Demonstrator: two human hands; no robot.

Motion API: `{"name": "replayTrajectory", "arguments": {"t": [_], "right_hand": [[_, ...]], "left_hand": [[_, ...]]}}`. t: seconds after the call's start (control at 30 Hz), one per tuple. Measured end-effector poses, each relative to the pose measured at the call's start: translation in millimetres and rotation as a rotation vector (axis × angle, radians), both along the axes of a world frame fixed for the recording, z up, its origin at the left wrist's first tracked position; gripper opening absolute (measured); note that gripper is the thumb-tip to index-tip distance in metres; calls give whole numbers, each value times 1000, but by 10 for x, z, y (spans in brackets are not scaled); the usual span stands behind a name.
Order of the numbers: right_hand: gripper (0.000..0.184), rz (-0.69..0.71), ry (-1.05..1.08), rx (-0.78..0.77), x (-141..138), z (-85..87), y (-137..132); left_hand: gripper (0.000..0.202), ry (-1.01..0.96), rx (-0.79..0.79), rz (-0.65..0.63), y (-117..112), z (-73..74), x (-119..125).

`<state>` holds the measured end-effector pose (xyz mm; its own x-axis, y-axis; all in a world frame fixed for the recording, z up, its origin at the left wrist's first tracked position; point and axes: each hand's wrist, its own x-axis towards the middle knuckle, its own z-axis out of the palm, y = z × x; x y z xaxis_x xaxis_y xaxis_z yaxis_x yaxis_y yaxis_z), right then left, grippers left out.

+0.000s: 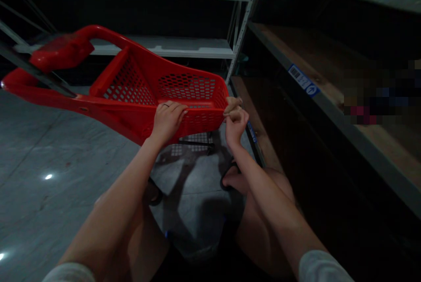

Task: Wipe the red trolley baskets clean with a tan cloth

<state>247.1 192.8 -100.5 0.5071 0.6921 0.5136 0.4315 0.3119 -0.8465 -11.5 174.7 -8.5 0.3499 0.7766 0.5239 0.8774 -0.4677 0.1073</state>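
Observation:
A red plastic shopping cart [128,117] stands in front of me, its basket end toward the right and its handle at the left. My left hand [167,119] is closed over the near rim of the basket, fingers curled across the edge. At the basket's right front corner, my right hand [236,125] pinches a crumpled tan cloth [233,105]. The cloth lies against the rim and partly covers that corner. The inside of the basket shows only its perforated walls and part of its floor.
White metal shelving [194,47] runs behind the cart. On the right stands a dark shelf unit with a wooden board [296,49] and a blue price label [304,81]. A grey pole crosses the cart handle. My legs and sandals are below, on the grey floor [66,163].

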Motion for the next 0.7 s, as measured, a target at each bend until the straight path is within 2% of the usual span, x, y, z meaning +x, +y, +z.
{"name": "replayTrajectory", "arguments": {"t": [0.07,0.13,0.2,0.3,0.4,0.47,0.6,0.7], "right_hand": [[43,-16,-49,47,57,165,1],[43,56,-133,39,52,262,-38],[37,134,-216,6,19,292,-99],[33,124,-328,-41,26,296,-179],[43,97,-448,-99,109,349,-230],[53,149,-518,-114,113,403,-267],[58,300,-636,-108,-204,476,-375],[56,324,-720,-100,-511,504,-440]], "left_hand": [[38,-7,2,-3,15,-2,21],[38,-17,0,-11,27,2,37],[38,-29,-8,-16,34,11,50],[35,-50,-31,-15,31,27,73],[34,-64,-60,-22,13,46,110],[34,-66,-70,-27,-8,62,150],[36,-47,-65,-38,-69,108,293],[36,32,-95,-59,-128,143,408]]}}
